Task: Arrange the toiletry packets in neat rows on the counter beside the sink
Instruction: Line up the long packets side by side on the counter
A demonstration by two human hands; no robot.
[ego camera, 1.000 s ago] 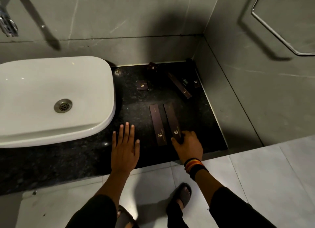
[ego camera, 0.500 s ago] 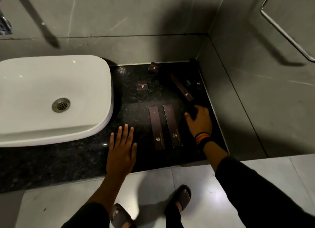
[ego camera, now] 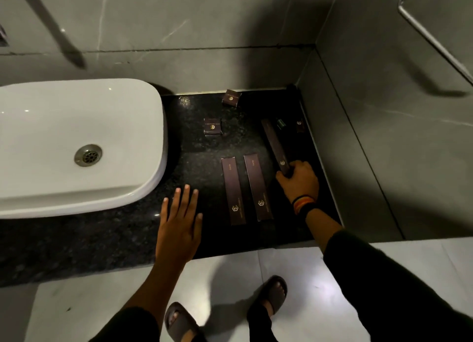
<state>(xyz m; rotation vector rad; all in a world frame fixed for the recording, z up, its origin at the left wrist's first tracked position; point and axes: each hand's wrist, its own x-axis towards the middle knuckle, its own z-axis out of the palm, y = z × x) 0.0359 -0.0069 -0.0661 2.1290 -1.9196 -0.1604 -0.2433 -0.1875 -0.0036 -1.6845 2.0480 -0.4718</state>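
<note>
Counter [ego camera: 102,242], black speckled stone, rt of white sink [ego camera: 76,142]; holds all packets listed.

Item 1, 2: long packets, dark brown w/ gold logo. Left one [ego camera: 233,192], right one [ego camera: 258,187]. Lie flat, side by side, narrow gap btwn, roughly parallel, logo ends toward front edge. Reads as row begun.

Item 3: third long packet [ego camera: 275,143], same type. Angled, far end leaning left-back, not in line w/ items 1–2. Near end gripped by right hand [ego camera: 298,181], fingers curled closed round it; whether it's lifted off stone, can't tell.

Item 4, 5: small square packets, one mid-counter [ego camera: 212,126], one near back wall [ego camera: 232,98], the latter skewed. Unsorted.

Item 6: small packet at rt wall edge [ego camera: 300,125], plus small dark object [ego camera: 281,123] beside it; too dim to ID.

Left hand [ego camera: 179,226]: flat on counter, fingers spread wide, holding nothing, near sink's front corner.

Handling (est.): thin card sleeves, likely v. light, fairly stiff lengthwise, crushable if squeezed. Polished stone prob. lets them slide. Best hold: pinch long edges near one end, then pivot or slide to sit parallel just rt of item 2. Small squares: pinch by opposite edges.
</note>
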